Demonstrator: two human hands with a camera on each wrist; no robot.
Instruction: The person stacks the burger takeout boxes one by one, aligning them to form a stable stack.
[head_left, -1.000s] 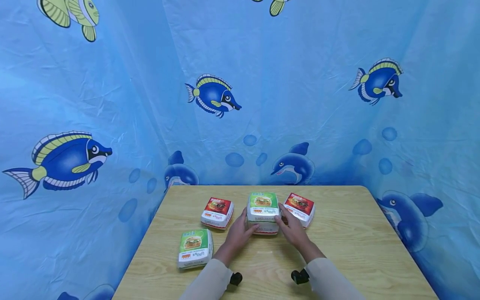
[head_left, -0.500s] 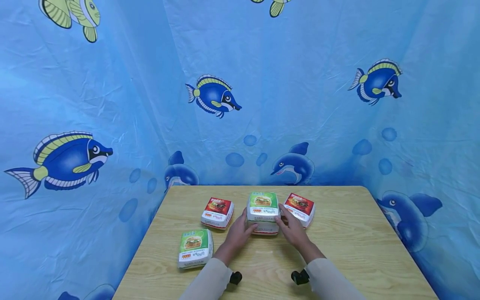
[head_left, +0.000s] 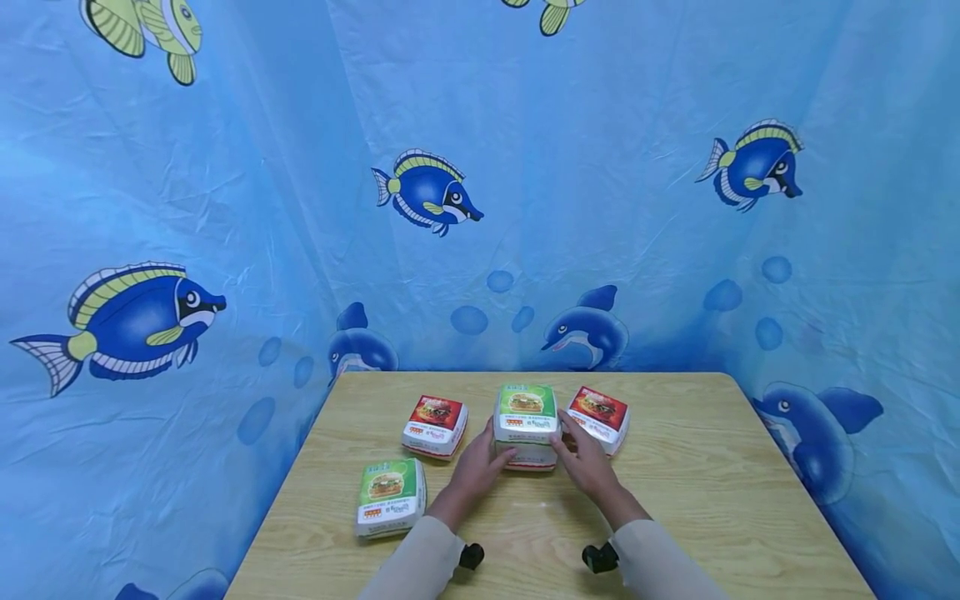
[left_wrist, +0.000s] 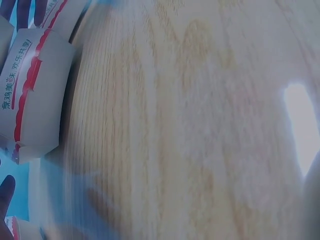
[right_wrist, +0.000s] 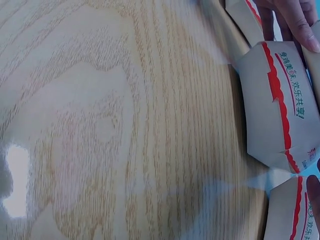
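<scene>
In the head view two burger boxes stand stacked at mid-table. The upper one has a green top with a burger picture. The lower box sits under it on the wooden table; its front shows a red scalloped stripe in both wrist views. My left hand holds the upper box at its left side, thumb across the front near the seam between the boxes. From the right side my right hand grips the same box, thumb at its front right corner. Most fingers of both hands are hidden behind the box sides.
A red-topped burger box stands left of the stack and another red-topped box right behind my right hand. Nearer front left lies a green-topped box. A blue sea-print curtain surrounds the wooden table.
</scene>
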